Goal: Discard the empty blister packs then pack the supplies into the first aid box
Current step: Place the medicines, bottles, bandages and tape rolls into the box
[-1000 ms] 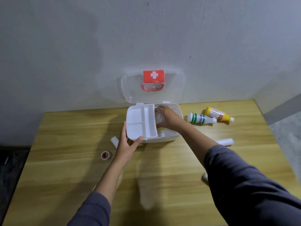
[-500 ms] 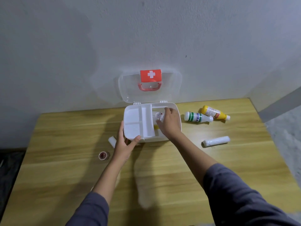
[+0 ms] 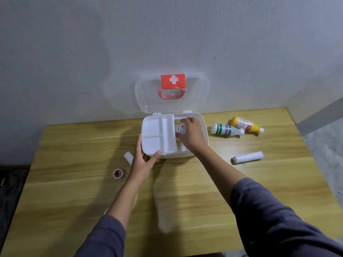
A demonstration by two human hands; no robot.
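Observation:
The white first aid box (image 3: 204, 127) stands open at the table's back, its clear lid (image 3: 148, 97) with a red cross leaning on the wall. A divided white tray (image 3: 157, 138) covers the box's left half. My left hand (image 3: 143, 162) grips the box's front left corner. My right hand (image 3: 191, 135) is inside the right half, fingers on a small white labelled bottle (image 3: 179, 128). Right of the box lie a white bottle with green stripes (image 3: 225, 129), a yellow bottle (image 3: 246, 124) and a white bandage roll (image 3: 247, 157).
Left of the box lie a small white roll (image 3: 128, 157) and a reddish tape roll (image 3: 118, 173) on the wooden table (image 3: 74, 164). The wall runs right behind the box. The table's right edge drops to a grey floor.
My right hand shifted a little inside the box, staying on the small bottle. My left hand kept its hold on the box corner. The view rose slightly.

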